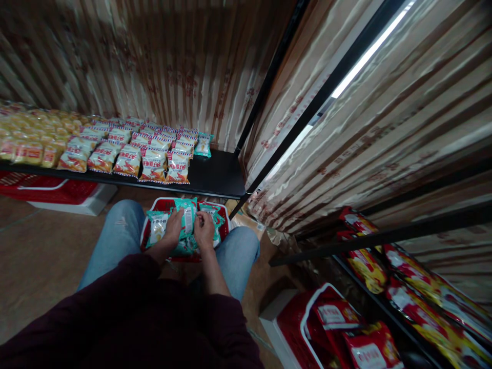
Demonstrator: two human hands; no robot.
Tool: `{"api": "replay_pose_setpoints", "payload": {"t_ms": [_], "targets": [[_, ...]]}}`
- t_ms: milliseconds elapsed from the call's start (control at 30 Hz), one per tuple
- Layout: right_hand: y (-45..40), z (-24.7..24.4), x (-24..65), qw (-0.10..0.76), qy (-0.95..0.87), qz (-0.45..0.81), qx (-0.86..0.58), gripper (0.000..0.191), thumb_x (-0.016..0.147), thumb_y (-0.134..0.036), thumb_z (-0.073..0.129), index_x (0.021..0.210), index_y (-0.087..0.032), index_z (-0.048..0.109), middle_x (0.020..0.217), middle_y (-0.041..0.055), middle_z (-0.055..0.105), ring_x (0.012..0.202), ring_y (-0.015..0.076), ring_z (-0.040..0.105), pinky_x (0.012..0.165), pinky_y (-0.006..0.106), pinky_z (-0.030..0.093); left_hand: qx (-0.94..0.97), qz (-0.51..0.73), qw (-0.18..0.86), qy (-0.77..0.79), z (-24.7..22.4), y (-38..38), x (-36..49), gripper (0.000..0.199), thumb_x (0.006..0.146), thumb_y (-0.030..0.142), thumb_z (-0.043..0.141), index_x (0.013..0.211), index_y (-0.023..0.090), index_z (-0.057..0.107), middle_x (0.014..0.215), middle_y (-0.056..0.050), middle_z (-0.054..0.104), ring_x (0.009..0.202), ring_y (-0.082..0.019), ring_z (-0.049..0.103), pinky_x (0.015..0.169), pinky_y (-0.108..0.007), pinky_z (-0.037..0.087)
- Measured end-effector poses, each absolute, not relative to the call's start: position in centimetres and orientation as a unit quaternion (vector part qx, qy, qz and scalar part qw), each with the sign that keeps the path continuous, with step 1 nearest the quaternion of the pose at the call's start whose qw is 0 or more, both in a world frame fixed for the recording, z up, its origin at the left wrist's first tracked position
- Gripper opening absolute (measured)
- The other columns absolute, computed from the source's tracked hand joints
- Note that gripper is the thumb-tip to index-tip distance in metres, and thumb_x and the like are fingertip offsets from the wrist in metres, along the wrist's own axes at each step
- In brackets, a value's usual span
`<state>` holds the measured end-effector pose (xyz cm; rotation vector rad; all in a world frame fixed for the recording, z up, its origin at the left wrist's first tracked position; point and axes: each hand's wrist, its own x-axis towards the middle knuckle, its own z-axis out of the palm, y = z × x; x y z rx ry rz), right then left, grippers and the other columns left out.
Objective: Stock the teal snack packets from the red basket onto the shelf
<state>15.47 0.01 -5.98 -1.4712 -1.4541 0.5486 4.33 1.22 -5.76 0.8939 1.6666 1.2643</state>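
Observation:
Between my knees stands a red basket point(143, 241) with a white rim, filled with teal and white snack bags point(158, 225). My left hand point(175, 225) grips the left side of one teal bag point(188, 215), raised over the others with its pale back showing. At that bag's right edge is my right hand point(204, 230), fingers pinched together; what they hold is too small to make out. On the black shelf point(215, 174) ahead, white and orange bags point(152, 164) stand in rows, with a single teal bag point(203, 145) at their right end.
Yellow packs point(28, 148) fill the shelf's left part, above another red basket point(73, 190). Black rack posts point(292, 138) rise at the right. Lower right are a red basket point(292, 323) of red bags and a shelf with red and yellow bags point(415, 302). Pleated curtains hang behind.

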Motion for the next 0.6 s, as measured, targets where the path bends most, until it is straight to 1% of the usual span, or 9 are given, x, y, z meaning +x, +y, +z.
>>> {"api": "replay_pose_setpoints", "payload": {"t_ms": [100,200,300,367,433,467,533,600], "targets": [[-0.2,-5.7,15.4,0.479,-0.597,0.240,-0.596,0.025,0.084,-0.026,0.043,0.095,-0.018,0.063,0.089,0.0043,0.061,0.076,0.0139,0.056,0.072,0.025,0.045,0.375,0.484,0.419,0.670,-5.0,1.1,4.6,0.031,0.083,0.035,0.044,0.099,0.016,0.062,0.122,-0.012,0.060,0.128,-0.023,0.041,0.109,-0.037,0.027],[-0.3,-5.5,15.6,0.478,-0.595,0.264,-0.590,0.029,0.086,-0.034,0.045,0.101,-0.018,0.062,0.091,0.0051,0.063,0.079,0.0146,0.058,0.073,0.025,0.046,0.402,0.483,0.419,0.655,-4.5,0.9,4.7,0.031,0.083,0.031,0.042,0.104,0.017,0.061,0.125,-0.009,0.058,0.126,-0.020,0.044,0.109,-0.034,0.027],[-0.4,-5.5,15.6,0.465,-0.588,0.294,-0.594,0.037,0.085,-0.040,0.046,0.111,-0.017,0.059,0.096,0.0070,0.064,0.082,0.0164,0.060,0.077,0.027,0.047,0.421,0.508,0.421,0.622,-4.0,0.6,4.8,0.038,0.086,0.032,0.035,0.110,0.017,0.060,0.126,-0.008,0.058,0.122,-0.019,0.047,0.107,-0.032,0.030],[-0.4,-5.7,15.6,0.459,-0.585,0.317,-0.588,0.045,0.084,-0.042,0.049,0.120,-0.017,0.054,0.110,0.0092,0.063,0.095,0.0191,0.060,0.086,0.030,0.046,0.434,0.515,0.428,0.603,-3.8,0.4,5.0,0.041,0.087,0.033,0.032,0.113,0.017,0.059,0.126,-0.007,0.057,0.120,-0.018,0.049,0.104,-0.032,0.035],[-0.3,-6.0,15.5,0.459,-0.574,0.345,-0.584,0.056,0.079,-0.045,0.055,0.128,-0.018,0.048,0.123,0.0098,0.057,0.110,0.0219,0.055,0.096,0.033,0.040,0.441,0.509,0.432,0.599,-3.8,0.2,5.2,0.043,0.087,0.034,0.031,0.115,0.017,0.058,0.127,-0.007,0.056,0.120,-0.018,0.049,0.100,-0.033,0.039],[-0.2,-6.2,15.5,0.461,-0.561,0.358,-0.586,0.061,0.077,-0.046,0.058,0.130,-0.018,0.046,0.127,0.0097,0.056,0.116,0.0230,0.052,0.099,0.034,0.038,0.444,0.505,0.432,0.601,-3.8,0.2,5.3,0.043,0.087,0.034,0.031,0.115,0.017,0.058,0.128,-0.008,0.055,0.120,-0.019,0.048,0.098,-0.033,0.041],[0.0,-6.6,15.6,0.471,-0.523,0.381,-0.600,0.065,0.074,-0.048,0.061,0.130,-0.019,0.046,0.127,0.0090,0.056,0.119,0.0241,0.050,0.101,0.035,0.036,0.449,0.503,0.427,0.603,-4.0,0.1,5.5,0.044,0.087,0.036,0.030,0.117,0.018,0.057,0.129,-0.009,0.055,0.120,-0.019,0.048,0.097,-0.033,0.042],[0.2,-6.9,15.8,0.486,-0.486,0.397,-0.609,0.058,0.074,-0.048,0.060,0.124,-0.019,0.051,0.120,0.0078,0.061,0.115,0.0238,0.053,0.099,0.035,0.038,0.450,0.506,0.416,0.607,-4.2,0.1,5.6,0.045,0.087,0.039,0.031,0.119,0.018,0.055,0.128,-0.009,0.055,0.118,-0.020,0.050,0.096,-0.034,0.042]]}}
